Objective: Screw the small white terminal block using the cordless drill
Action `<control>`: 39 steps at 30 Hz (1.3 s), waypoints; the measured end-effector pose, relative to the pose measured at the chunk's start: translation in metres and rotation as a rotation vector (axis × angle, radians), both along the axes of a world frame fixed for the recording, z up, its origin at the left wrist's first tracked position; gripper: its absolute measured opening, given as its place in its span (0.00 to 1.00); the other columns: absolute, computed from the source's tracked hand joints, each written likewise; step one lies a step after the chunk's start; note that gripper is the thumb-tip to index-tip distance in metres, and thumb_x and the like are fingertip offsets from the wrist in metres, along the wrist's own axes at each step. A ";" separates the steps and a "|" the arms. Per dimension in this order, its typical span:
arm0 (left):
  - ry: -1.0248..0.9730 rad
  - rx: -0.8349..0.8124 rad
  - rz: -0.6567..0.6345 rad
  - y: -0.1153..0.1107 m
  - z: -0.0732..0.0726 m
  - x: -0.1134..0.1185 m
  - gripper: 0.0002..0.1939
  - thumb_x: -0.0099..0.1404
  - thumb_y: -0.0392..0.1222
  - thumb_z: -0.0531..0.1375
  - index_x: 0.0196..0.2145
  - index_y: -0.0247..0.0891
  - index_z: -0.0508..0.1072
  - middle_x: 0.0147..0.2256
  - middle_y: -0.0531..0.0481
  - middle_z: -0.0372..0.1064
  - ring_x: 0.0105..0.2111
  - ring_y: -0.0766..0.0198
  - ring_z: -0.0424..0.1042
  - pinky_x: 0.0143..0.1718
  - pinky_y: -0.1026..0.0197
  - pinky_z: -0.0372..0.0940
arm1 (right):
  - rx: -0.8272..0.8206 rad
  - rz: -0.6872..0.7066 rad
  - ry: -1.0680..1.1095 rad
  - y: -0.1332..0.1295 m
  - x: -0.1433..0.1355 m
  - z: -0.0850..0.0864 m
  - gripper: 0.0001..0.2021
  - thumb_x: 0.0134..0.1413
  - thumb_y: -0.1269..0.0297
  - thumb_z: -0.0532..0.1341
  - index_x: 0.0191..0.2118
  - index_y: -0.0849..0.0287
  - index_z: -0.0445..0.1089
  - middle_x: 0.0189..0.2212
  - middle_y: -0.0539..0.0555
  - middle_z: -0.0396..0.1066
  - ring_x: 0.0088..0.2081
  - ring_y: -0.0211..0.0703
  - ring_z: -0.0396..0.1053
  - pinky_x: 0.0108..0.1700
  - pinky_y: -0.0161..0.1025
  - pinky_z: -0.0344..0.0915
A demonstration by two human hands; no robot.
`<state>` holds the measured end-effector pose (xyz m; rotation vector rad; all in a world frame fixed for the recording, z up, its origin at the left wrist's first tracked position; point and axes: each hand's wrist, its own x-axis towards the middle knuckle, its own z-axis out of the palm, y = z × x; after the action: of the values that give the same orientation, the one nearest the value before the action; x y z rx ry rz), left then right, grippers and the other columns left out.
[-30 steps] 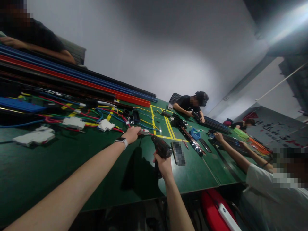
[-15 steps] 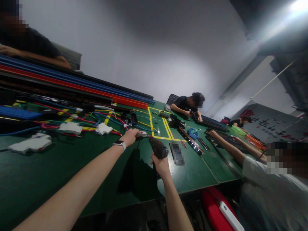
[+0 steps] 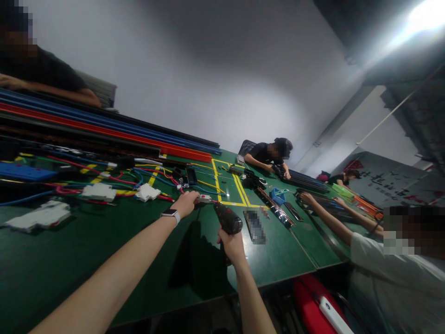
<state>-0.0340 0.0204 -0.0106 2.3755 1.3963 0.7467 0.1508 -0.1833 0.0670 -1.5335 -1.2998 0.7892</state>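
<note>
Gripping a cordless screwdriver (image 3: 227, 220) by its handle, the right hand (image 3: 231, 244) sits just below the middle of the frame with the tool's nose pointing up-left at a small white and red breaker (image 3: 205, 198). The left hand (image 3: 186, 202), a smartwatch (image 3: 170, 214) on its wrist, is closed over the near end of that breaker and pins it to the green table (image 3: 86, 246). The bit's tip seems to sit at or just beside the part; whether it has seated in a screw is too small to tell. This looks like the fastening step on a terminal, so the next move would call for keeping the bit square to the screw head while the left hand holds the part from twisting (a slip could walk the bit onto the fingers, which lie very near).

To the left of centre lie more white breakers (image 3: 99, 191) tangled in red, blue and yellow wires (image 3: 132, 178), close enough to snag. Long red and blue rails (image 3: 104, 127) run along the upper left. Yellow tape lines (image 3: 225, 188) box in a square just beyond the work. At lower right a co-worker's arm (image 3: 325, 218) reaches onto the table, well apart from the tool, and another person (image 3: 271, 155) sits at the far end, right of centre
</note>
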 end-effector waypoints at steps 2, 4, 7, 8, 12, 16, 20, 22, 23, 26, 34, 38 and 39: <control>-0.003 -0.004 0.004 0.000 0.000 0.000 0.14 0.67 0.36 0.52 0.47 0.45 0.73 0.47 0.45 0.73 0.47 0.53 0.69 0.51 0.53 0.63 | 0.003 0.002 0.001 0.000 0.000 0.000 0.02 0.44 0.66 0.60 0.25 0.56 0.70 0.17 0.48 0.68 0.23 0.42 0.67 0.29 0.36 0.62; -0.002 -0.002 0.008 0.000 0.000 0.001 0.14 0.67 0.36 0.52 0.47 0.45 0.73 0.47 0.45 0.73 0.47 0.54 0.69 0.51 0.53 0.63 | 0.005 0.005 0.000 0.001 0.001 -0.001 0.02 0.44 0.66 0.60 0.26 0.57 0.70 0.17 0.48 0.68 0.23 0.41 0.67 0.29 0.36 0.62; 0.003 0.002 0.007 0.000 -0.001 0.001 0.14 0.68 0.37 0.52 0.47 0.45 0.73 0.47 0.44 0.73 0.47 0.53 0.69 0.51 0.53 0.63 | 0.008 0.012 -0.015 0.002 0.003 -0.004 0.03 0.45 0.66 0.60 0.27 0.57 0.70 0.18 0.48 0.69 0.23 0.42 0.68 0.29 0.36 0.62; 0.003 0.006 0.005 0.000 -0.001 0.001 0.14 0.68 0.37 0.52 0.47 0.44 0.73 0.48 0.44 0.73 0.48 0.53 0.69 0.51 0.52 0.63 | 0.012 0.014 -0.025 0.003 0.004 -0.005 0.03 0.46 0.66 0.60 0.28 0.57 0.70 0.18 0.48 0.69 0.24 0.42 0.69 0.29 0.36 0.62; 0.009 0.009 -0.001 0.000 -0.001 0.001 0.14 0.68 0.37 0.52 0.47 0.44 0.74 0.47 0.43 0.73 0.48 0.53 0.69 0.52 0.52 0.62 | 0.030 0.015 -0.043 0.003 0.005 -0.010 0.04 0.48 0.65 0.60 0.29 0.58 0.71 0.19 0.48 0.70 0.24 0.42 0.69 0.29 0.36 0.62; 0.014 0.002 0.004 -0.002 0.001 0.001 0.14 0.67 0.36 0.53 0.47 0.43 0.74 0.47 0.43 0.73 0.49 0.52 0.69 0.52 0.52 0.62 | 0.035 0.014 -0.036 0.002 0.005 -0.011 0.04 0.47 0.65 0.60 0.29 0.58 0.71 0.18 0.48 0.69 0.24 0.42 0.69 0.30 0.36 0.62; 0.017 0.010 -0.003 -0.003 0.003 0.001 0.13 0.67 0.36 0.53 0.46 0.43 0.74 0.46 0.43 0.73 0.48 0.53 0.69 0.51 0.52 0.63 | 0.022 -0.016 -0.014 -0.001 0.005 -0.010 0.04 0.47 0.64 0.60 0.28 0.58 0.71 0.18 0.48 0.69 0.24 0.42 0.68 0.30 0.36 0.62; 0.021 0.017 -0.006 -0.002 0.003 0.001 0.12 0.67 0.36 0.53 0.44 0.43 0.73 0.46 0.44 0.73 0.48 0.53 0.69 0.51 0.53 0.63 | 0.021 -0.023 -0.006 -0.001 0.005 -0.009 0.05 0.47 0.64 0.60 0.27 0.57 0.71 0.18 0.48 0.69 0.24 0.41 0.67 0.30 0.36 0.62; 0.021 0.019 -0.008 -0.002 0.003 0.000 0.12 0.67 0.36 0.53 0.44 0.43 0.73 0.45 0.44 0.73 0.48 0.53 0.69 0.51 0.53 0.63 | 0.021 -0.023 -0.007 -0.002 0.004 -0.009 0.04 0.47 0.64 0.60 0.26 0.57 0.71 0.18 0.48 0.69 0.24 0.41 0.67 0.30 0.36 0.62; 0.010 0.028 -0.012 -0.001 0.001 0.000 0.11 0.67 0.35 0.53 0.43 0.43 0.73 0.45 0.44 0.73 0.48 0.54 0.69 0.50 0.53 0.63 | 0.014 -0.026 -0.013 -0.001 0.004 -0.008 0.04 0.47 0.64 0.61 0.25 0.57 0.70 0.17 0.48 0.68 0.24 0.41 0.67 0.30 0.36 0.62; 0.032 0.032 -0.018 -0.001 0.001 0.000 0.09 0.67 0.35 0.53 0.41 0.42 0.72 0.44 0.44 0.72 0.46 0.54 0.69 0.50 0.54 0.63 | 0.028 -0.006 -0.003 -0.001 0.004 -0.009 0.03 0.48 0.66 0.60 0.27 0.57 0.70 0.18 0.48 0.68 0.23 0.41 0.67 0.30 0.36 0.62; 0.021 0.037 -0.018 -0.001 0.002 -0.001 0.09 0.67 0.35 0.54 0.41 0.42 0.72 0.43 0.44 0.72 0.46 0.54 0.69 0.49 0.54 0.63 | 0.036 0.007 -0.002 -0.001 0.005 -0.011 0.03 0.49 0.66 0.59 0.28 0.57 0.69 0.17 0.47 0.68 0.23 0.41 0.66 0.30 0.36 0.62; 0.014 0.038 -0.019 -0.001 0.002 -0.001 0.09 0.67 0.35 0.54 0.41 0.42 0.73 0.43 0.44 0.72 0.46 0.54 0.69 0.49 0.54 0.63 | 0.036 0.012 -0.009 -0.001 0.005 -0.012 0.03 0.49 0.66 0.59 0.28 0.58 0.69 0.18 0.48 0.68 0.23 0.41 0.67 0.30 0.36 0.62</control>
<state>-0.0347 0.0192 -0.0090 2.4239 1.3757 0.7594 0.1557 -0.1846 0.0553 -1.5034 -1.3236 0.7630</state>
